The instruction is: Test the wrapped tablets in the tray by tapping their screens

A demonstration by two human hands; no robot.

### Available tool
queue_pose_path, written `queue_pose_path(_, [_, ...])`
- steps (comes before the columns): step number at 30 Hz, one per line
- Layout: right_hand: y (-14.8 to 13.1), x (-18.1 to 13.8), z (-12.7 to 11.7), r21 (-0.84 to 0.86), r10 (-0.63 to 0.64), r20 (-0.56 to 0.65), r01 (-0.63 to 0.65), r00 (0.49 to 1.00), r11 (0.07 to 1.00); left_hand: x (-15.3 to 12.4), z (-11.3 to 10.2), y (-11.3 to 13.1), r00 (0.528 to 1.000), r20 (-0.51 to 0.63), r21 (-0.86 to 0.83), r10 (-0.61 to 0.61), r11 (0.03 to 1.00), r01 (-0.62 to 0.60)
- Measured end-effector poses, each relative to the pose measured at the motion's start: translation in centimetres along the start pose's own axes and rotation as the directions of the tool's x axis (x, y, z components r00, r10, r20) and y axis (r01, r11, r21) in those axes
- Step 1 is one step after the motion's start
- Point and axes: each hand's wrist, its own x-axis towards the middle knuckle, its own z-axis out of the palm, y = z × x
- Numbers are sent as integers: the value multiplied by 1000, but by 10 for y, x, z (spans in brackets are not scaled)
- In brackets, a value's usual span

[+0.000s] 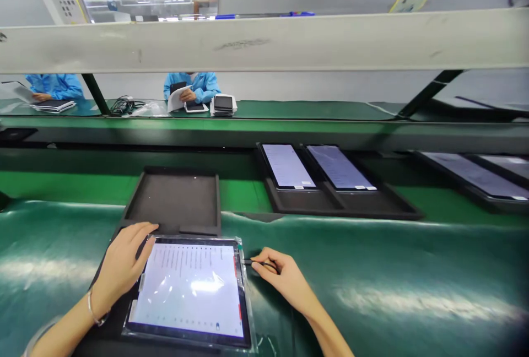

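Note:
A lit tablet (pixel 190 291) in clear plastic film lies face up before me, partly over a black tray (pixel 173 200). The screen shows lines of small text, with red marks along its right side. My left hand (pixel 128 255) rests across the tablet's upper left corner, fingers stretched out and the thumb at the screen's edge. At the right edge of the tablet, my right hand (pixel 281 274) pinches the end of a thin black cable (pixel 264 264). Its tip meets the tablet's side; whether it is plugged in I cannot tell.
On the green belt stand a two-slot black tray (pixel 306 201) with two lit tablets (pixel 289 164) and another tablet tray (pixel 479 175) farther right. A white beam (pixel 264 46) crosses above. Beyond it, two people in blue sleeves (pixel 206 87) handle tablets and papers.

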Motion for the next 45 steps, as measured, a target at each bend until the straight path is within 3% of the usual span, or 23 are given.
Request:
queue_pose_path(3, [2,-2,-2,-27,5,26,-4,1000,1000,-6,1,14,994,-68,147,-90,984,100])
queue_pose_path(6, [4,-2,-4,-80,-8,36,11,999,997,-7,3,12,973,-69,229,-221,945,231])
queue_pose_path(8, [4,-2,-4,-113,-24,41,28,999,993,-7,5,5,976,-36,219,-214,951,216])
queue_pose_path(12, [3,-1,-5,-126,-30,56,37,998,991,-4,8,-2,997,55,120,-55,992,48])
queue_pose_path(15, [1,-1,-5,-125,-25,71,34,997,992,-2,9,-3,992,127,50,-2,999,-4])
queue_pose_path(23, [-4,0,-1,-147,-27,89,40,996,988,-4,11,-5,982,179,15,-64,998,63])
queue_pose_path(32, [-7,-3,-6,-199,-31,44,40,999,979,-4,12,-7,975,98,36,-202,979,199])
queue_pose_path(36, [-6,-1,-4,-211,-21,13,24,1000,977,4,9,-40,996,47,92,-82,993,77])
queue_pose_path(39, [-1,2,-1,-151,-18,-33,13,999,988,13,6,-88,962,260,1,77,997,-80])
queue_pose_path(41, [4,5,0,-100,-19,-69,12,997,995,18,7,-119,947,306,-102,98,992,-70])
queue_pose_path(45, [12,8,-1,-70,-29,-128,20,991,997,26,20,-150,975,219,-160,-19,986,55])
